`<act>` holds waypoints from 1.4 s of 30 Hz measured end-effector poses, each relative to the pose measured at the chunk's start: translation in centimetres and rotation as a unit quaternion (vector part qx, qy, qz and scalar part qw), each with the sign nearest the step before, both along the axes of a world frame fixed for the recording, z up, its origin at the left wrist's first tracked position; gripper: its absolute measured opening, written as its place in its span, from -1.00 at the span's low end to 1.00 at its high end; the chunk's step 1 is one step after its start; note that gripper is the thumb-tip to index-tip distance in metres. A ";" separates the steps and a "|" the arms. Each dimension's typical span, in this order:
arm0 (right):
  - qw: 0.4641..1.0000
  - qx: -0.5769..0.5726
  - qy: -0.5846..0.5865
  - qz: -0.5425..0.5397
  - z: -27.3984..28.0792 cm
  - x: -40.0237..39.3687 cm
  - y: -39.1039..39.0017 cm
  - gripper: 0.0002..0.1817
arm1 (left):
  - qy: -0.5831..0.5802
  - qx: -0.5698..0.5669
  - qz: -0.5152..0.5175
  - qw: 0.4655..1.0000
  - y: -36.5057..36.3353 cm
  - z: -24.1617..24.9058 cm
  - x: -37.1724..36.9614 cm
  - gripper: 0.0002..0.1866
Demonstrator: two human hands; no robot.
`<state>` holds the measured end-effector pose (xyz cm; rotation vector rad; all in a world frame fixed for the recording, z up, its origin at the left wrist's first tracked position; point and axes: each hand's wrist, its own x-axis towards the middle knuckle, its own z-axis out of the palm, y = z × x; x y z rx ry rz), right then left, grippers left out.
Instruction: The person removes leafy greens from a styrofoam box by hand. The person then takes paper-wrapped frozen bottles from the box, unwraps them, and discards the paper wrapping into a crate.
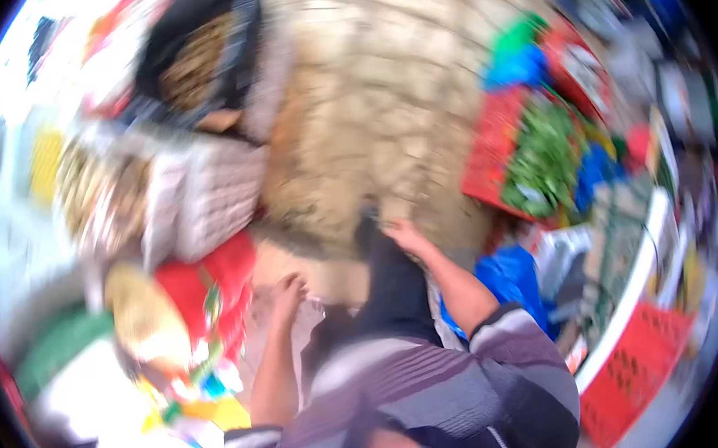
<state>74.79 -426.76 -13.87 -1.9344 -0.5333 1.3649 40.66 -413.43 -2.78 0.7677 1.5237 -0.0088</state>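
Note:
The whole view is smeared by motion. My left hand (289,290) hangs at the left of my body with its fingers curled in, and nothing shows in it. Close by on its left is a bright red bag or cloth (214,288). My right hand (404,234) is in front of my dark trouser leg (393,292). Its fingers are too blurred to make out, and no held thing shows. Blue plastic bags (509,284) lie near my right forearm.
A red crate (483,153) with leafy greens (542,157) stands on the right. Left are an egg-tray stack (219,192) and a black-lined container (250,32) holding brown produce. Paved floor (375,98) stretches ahead between them. A perforated red crate (635,363) sits lower right.

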 end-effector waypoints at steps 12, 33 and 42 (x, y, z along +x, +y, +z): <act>0.853 -0.075 -0.189 0.480 7.6 -18.6 -1.1 -0.53 | 0.042 0.068 0.421 0.903 -30.2 1.1 -36.3 -0.61; 0.662 -0.112 -0.051 0.740 6.2 -70.4 1.8 -0.70 | -0.046 0.003 0.903 0.427 -60.8 -1.4 -48.9 -0.84; 0.557 -0.066 -0.091 0.823 0.8 -97.3 2.0 -0.75 | 0.008 0.089 0.922 0.377 -64.7 -0.3 -66.0 -0.76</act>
